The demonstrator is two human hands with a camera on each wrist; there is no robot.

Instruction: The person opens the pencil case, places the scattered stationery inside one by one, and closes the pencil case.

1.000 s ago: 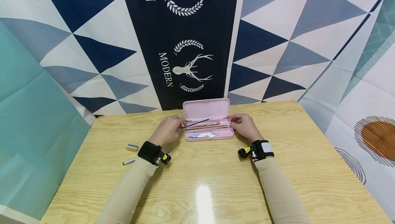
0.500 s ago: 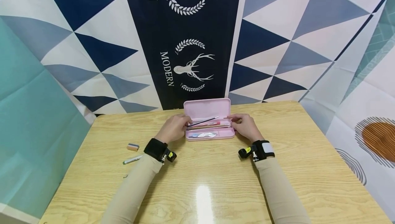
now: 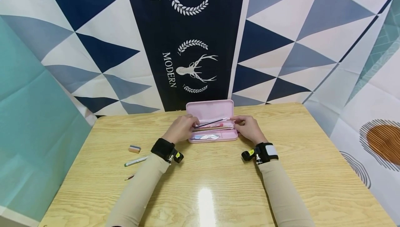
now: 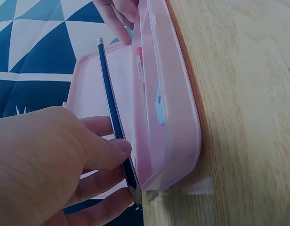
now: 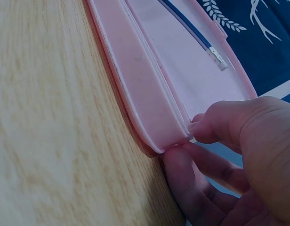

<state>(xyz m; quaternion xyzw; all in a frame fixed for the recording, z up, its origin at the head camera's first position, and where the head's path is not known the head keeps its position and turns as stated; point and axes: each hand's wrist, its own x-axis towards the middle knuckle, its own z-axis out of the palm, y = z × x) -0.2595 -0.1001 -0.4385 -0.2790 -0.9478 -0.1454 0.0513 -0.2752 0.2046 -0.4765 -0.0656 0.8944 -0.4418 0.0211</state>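
Observation:
An open pink pencil case stands at the back of the table, its lid tipped back. My left hand pinches a dark blue pencil between thumb and fingers, low on its shaft. The pencil slants over the case, its white eraser end toward the right and the lid. In the right wrist view my right hand grips the case's right end, thumb at the rim and fingers at the outer corner. Inside the case lie a red-and-clear pen, gold-brown sticks and a pale blue item.
Left of the case, an eraser with a blue stripe lies on the wooden table. A green-tipped white pen and a thin reddish stick lie nearer, partly behind the left sleeve. A patterned cloth hangs behind the table.
My left hand has moved right with the pencil, further over the case. The thin reddish stick has come into sight beside the sleeve. My right hand has stayed at the case's end.

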